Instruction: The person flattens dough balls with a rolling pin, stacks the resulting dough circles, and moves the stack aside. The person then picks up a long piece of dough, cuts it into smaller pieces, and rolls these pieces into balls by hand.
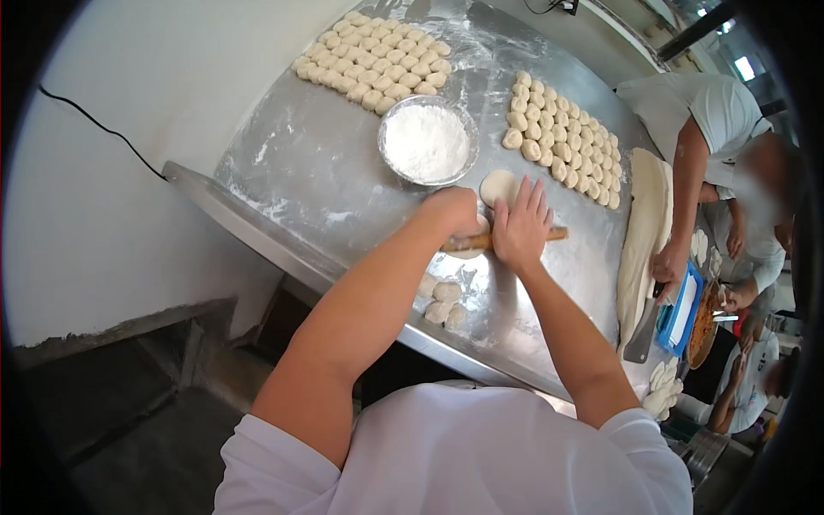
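Hands [519,230], two, at one rolling pin [475,243]; flour bowl [433,181], one, beyond.

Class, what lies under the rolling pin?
Under the rolling pin is a dough disc, its edges showing on both sides; the pin hides the strip directly beneath it.

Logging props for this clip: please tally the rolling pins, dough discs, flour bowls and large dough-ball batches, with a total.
Rolling pin: 1
Dough discs: 2 (a bare one, one under the pin)
Flour bowl: 1
Large dough-ball batches: 2 (left, right)
Total: 6
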`<state>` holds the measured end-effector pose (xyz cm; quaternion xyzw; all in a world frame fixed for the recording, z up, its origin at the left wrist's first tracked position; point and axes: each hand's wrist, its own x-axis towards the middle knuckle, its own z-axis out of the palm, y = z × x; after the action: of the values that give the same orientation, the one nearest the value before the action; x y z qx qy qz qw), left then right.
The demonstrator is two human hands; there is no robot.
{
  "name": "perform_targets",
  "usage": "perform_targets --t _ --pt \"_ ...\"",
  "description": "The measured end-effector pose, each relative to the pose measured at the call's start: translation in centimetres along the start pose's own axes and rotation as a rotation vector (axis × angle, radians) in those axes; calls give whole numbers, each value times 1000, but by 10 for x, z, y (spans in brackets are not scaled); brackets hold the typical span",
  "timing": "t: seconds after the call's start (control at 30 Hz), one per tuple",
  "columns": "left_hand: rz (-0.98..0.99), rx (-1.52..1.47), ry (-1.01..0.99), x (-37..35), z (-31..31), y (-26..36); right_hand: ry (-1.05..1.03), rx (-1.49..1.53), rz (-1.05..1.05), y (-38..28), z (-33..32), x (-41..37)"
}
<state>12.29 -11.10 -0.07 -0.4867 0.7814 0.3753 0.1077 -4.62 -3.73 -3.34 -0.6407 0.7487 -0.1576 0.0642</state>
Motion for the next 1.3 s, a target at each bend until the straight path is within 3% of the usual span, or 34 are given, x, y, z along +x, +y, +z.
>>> perform_targets --t 0.1,0.13,0.23,0.33,0.47,0.63,0.73,0.83,0.93,1.03,1.13,1.23,1.3 --pt "142 -140 71 0 -1 -5 -157 -51 -35 25 -18 -65" --pt "164 -317 137 3 5 -6 -188 -63 -43 33 -25 -85" --pt "-45 -725 95 5 -1 9 -238 -84 -65 47 -40 -110" --pt "-67 -945 441 31 30 10 -223 -79 -75 52 -41 -109" --pt "-65 -1003 562 75 74 -12 -202 -58 -66 51 -36 -105" --pt "-180 -998 581 54 56 4 -188 -42 -66 48 -39 -104" --pt "-293 -564 687 26 38 17 -197 -45 -63 49 -38 -101" --pt "-214 -142 454 -12 22 18 -209 -57 -73 50 -40 -101" --pt "148 100 4 -60 -1 4 -196 -76 -83 55 -44 -99" --pt "211 246 89 -86 5 -8 -193 -84 -93 61 -44 -96" --pt "279 355 708 -95 -14 -2 -186 -90 -102 64 -41 -94" --pt "312 482 869 -88 -37 -12 -174 -90 -118 63 -42 -96" --pt "273 507 645 -72 -35 -43 -188 -82 -108 60 -44 -93"
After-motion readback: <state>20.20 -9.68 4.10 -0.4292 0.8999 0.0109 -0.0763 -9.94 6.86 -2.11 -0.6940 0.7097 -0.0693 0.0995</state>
